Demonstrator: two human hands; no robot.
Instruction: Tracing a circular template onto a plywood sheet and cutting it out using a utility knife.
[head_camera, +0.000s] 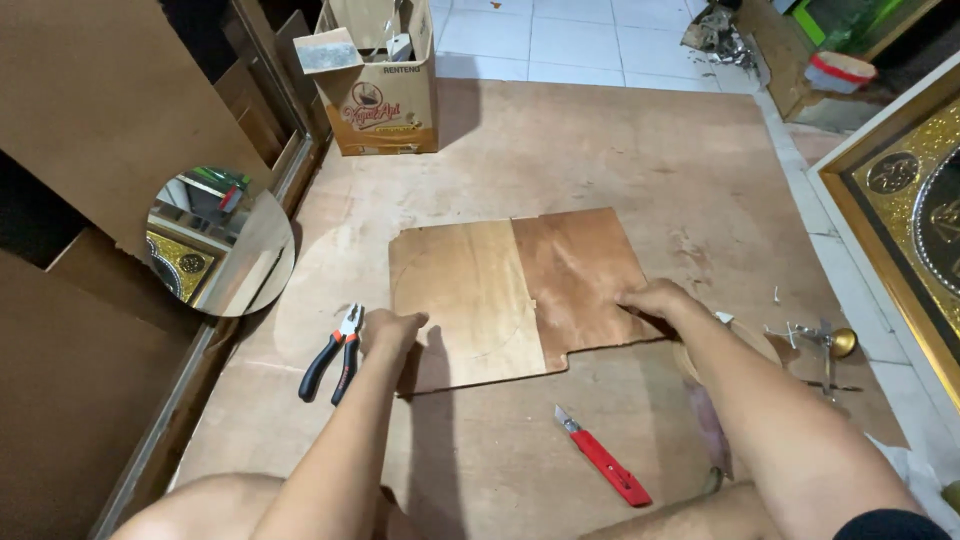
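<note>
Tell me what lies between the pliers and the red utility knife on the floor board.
In the head view, the left forearm and its shadow cross the stretch between the pliers and the red utility knife; the plywood panel's near-left corner edges in.

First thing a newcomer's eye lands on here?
The two-tone plywood panel lying flat at the centre of the larger floor board, with the left hand on its left edge and the right hand on its right edge. Next come the red utility knife in front of it and the black-and-red pliers at left. A round mirror leans at far left.
</note>
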